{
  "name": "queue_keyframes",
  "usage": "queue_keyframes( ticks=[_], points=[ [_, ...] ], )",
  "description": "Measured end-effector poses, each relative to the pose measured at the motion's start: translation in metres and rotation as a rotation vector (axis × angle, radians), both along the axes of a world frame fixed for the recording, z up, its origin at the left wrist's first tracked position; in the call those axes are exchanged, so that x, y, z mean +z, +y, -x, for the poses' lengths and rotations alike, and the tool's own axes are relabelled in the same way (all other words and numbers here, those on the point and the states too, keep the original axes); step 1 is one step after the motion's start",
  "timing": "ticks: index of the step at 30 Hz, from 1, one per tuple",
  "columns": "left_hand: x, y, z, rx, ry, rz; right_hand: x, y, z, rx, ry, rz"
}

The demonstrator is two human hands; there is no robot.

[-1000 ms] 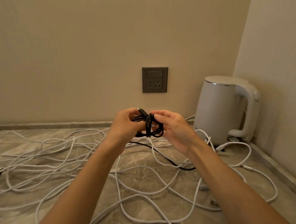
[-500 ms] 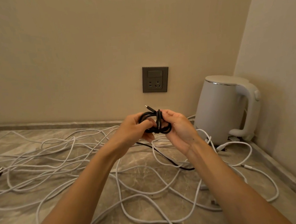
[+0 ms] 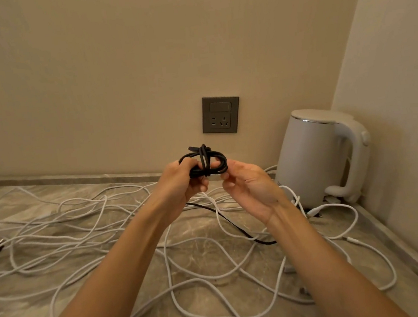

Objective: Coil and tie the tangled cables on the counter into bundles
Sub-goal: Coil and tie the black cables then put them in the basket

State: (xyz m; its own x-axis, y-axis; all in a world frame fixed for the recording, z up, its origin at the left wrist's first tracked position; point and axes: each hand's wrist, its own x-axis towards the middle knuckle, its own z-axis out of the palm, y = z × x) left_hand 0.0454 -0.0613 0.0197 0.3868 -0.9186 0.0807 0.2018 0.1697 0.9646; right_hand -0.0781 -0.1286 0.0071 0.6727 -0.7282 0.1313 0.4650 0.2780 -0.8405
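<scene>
Above the stone counter [image 3: 203,239] and its mess of white cables [image 3: 102,234], the left hand [image 3: 179,184] grips the small black cable bundle [image 3: 204,162] and the right hand [image 3: 249,187] pinches its other end, likely so the knot cannot slip.

A white electric kettle [image 3: 313,157] stands in the far right corner, handle turned toward the side wall [image 3: 401,86] (its lid rim glints silver). Left of it, a grey socket plate [image 3: 220,114] is set in the beige back wall [image 3: 91,80].
</scene>
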Motion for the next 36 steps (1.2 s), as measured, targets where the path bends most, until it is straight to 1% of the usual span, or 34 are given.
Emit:
queue_keyframes(
  ticks=[3,5,8,12,15,18,21,24,29,31,34,36],
  points=[
    [-0.003,0.002,0.004,-0.016,-0.091,-0.001,0.000,0.001,-0.004,-0.016,-0.084,-0.132],
    [-0.004,0.002,0.008,0.003,-0.131,-0.005,-0.002,0.003,-0.007,-0.056,-0.120,-0.158],
    [-0.004,0.001,0.013,0.045,-0.188,-0.014,-0.004,0.004,-0.010,-0.139,-0.132,-0.122],
    [-0.003,0.003,0.012,0.066,-0.274,-0.051,-0.004,0.007,-0.010,-0.148,-0.102,-0.055],
    [-0.003,0.001,0.012,0.074,-0.366,-0.057,-0.003,0.009,-0.009,-0.193,-0.092,0.006],
    [-0.003,-0.001,0.006,0.116,-0.406,-0.066,0.002,0.009,-0.003,-0.134,-0.087,0.047],
    [-0.005,-0.001,-0.002,0.159,-0.488,-0.081,0.008,0.006,0.004,-0.046,0.034,0.090],
    [-0.006,-0.002,-0.005,0.162,-0.614,-0.083,0.008,0.002,0.006,-0.042,0.143,0.112],
    [-0.013,-0.007,-0.008,0.066,-0.773,-0.099,0.011,0.000,0.012,0.069,0.115,-0.006],
    [-0.015,-0.008,-0.009,0.072,-0.836,-0.136,0.014,0.001,0.010,0.066,0.110,-0.011],
    [-0.017,-0.009,-0.011,0.078,-0.860,-0.179,0.015,0.005,0.005,0.036,0.121,0.013],
    [-0.016,-0.009,-0.013,0.086,-0.860,-0.172,0.014,0.006,0.003,0.022,0.122,0.025]
  ],
)
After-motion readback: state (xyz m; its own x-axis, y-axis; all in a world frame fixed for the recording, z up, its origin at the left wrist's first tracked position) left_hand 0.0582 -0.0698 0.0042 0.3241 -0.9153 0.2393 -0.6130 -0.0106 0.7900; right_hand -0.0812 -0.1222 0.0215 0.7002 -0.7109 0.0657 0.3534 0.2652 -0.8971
